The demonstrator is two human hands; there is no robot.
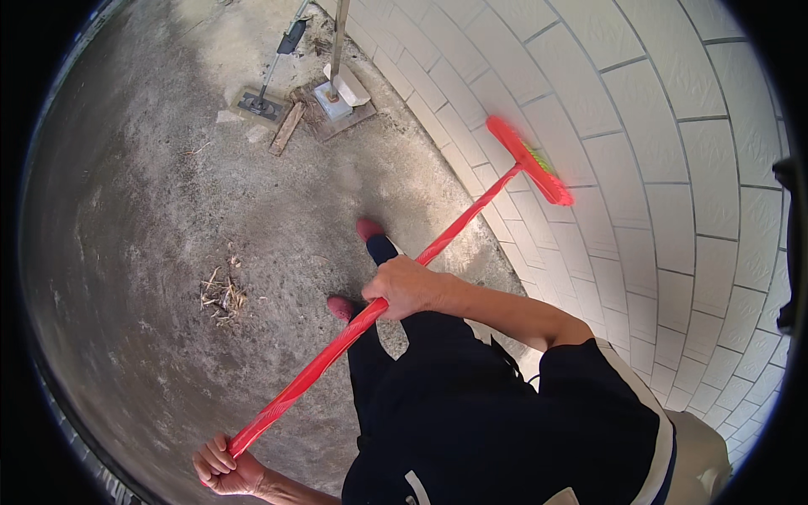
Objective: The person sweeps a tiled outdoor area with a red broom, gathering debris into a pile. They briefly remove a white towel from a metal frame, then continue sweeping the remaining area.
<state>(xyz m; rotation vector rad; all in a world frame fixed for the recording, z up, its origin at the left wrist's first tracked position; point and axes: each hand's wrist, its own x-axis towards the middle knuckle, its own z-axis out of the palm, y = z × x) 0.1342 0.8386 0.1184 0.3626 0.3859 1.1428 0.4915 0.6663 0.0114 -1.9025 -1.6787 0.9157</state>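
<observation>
A red push broom (470, 214) slants across the view, its long handle in both my hands. Around the middle of the handle, my right hand (404, 287) is closed. Down at the lower left, my left hand (228, 468) grips the handle near its end. The broom head (529, 159) is raised against the tiled wall (631, 126). Yellow-green bristles show on the wall side of the head, mostly hidden behind it. A small heap of dry straw-like debris (222, 297) lies on the concrete floor (158, 208), left of my feet.
Two upright poles stand near the wall at the top. One ends in a dark flat base (259, 107); the other, a metal post (339, 47), rests on a pale block (332, 103) over a board. A wood strip (288, 129) lies between them. My reddish shoes (369, 228) are below.
</observation>
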